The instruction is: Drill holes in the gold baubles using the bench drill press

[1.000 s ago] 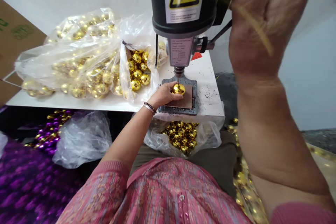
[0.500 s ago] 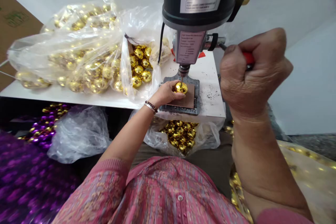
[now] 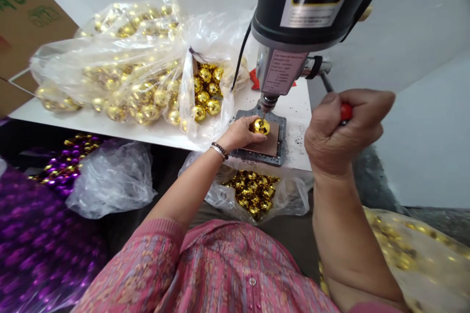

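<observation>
Here, gold ball (image 3: 262, 126), pinched in left hand (image 3: 242, 134), under drill (image 3: 290, 34)

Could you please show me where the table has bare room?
The white table has a small speckled patch between the drill base and right hand, plus a thin front strip before the bags of balls. Those crowd its left; the left hand and held ball crowd the base.

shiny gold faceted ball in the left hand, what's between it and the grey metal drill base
A flat, square brown board lies between the gold ball and the metal base; the head view shows it.
</observation>
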`<state>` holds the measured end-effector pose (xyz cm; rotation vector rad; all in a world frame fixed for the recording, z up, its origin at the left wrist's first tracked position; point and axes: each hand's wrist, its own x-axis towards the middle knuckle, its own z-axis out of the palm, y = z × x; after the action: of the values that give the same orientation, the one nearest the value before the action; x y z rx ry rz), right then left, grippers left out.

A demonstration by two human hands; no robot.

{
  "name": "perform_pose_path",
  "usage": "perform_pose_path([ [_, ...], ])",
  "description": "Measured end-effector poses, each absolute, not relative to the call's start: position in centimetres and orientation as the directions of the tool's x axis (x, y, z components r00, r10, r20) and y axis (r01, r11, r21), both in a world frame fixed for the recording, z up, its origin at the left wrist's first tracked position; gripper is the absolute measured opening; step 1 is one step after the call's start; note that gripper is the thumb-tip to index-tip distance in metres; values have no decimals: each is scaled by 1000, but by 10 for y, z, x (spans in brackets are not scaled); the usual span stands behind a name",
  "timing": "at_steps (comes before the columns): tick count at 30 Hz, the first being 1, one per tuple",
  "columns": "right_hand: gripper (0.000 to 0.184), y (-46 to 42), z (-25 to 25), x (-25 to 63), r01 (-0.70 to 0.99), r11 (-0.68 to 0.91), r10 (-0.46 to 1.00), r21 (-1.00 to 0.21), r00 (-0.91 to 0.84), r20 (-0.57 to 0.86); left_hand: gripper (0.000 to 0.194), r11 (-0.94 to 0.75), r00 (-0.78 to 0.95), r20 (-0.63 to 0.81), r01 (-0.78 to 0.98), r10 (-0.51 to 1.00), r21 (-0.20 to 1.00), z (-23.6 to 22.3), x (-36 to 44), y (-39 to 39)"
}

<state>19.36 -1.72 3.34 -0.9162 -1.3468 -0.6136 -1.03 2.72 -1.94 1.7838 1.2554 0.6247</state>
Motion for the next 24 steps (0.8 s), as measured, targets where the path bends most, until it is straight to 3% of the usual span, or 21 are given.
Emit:
perform_pose_path([
  [9,30,-15,7,185,745,596,172,-299,245,954,33,-130,368,-80,512,926,849,-16,-8,25],
  [13,42,-10,56,188,758,561,186,-334,278,943,34,-136,377,-71,495,923,858,-17,-8,21],
  [18,54,0,117,201,726,467,458,-504,289,840,47,-179,351,-6,492,936,852,-6,-23,-6],
  [21,52,1,118,206,676,495,506,-546,287,813,51,-230,471,-59,532,880,815,-2,-38,-35],
  [24,42,0,108,207,661,517,499,-544,283,819,68,-307,638,-179,573,749,760,-5,-48,-62],
])
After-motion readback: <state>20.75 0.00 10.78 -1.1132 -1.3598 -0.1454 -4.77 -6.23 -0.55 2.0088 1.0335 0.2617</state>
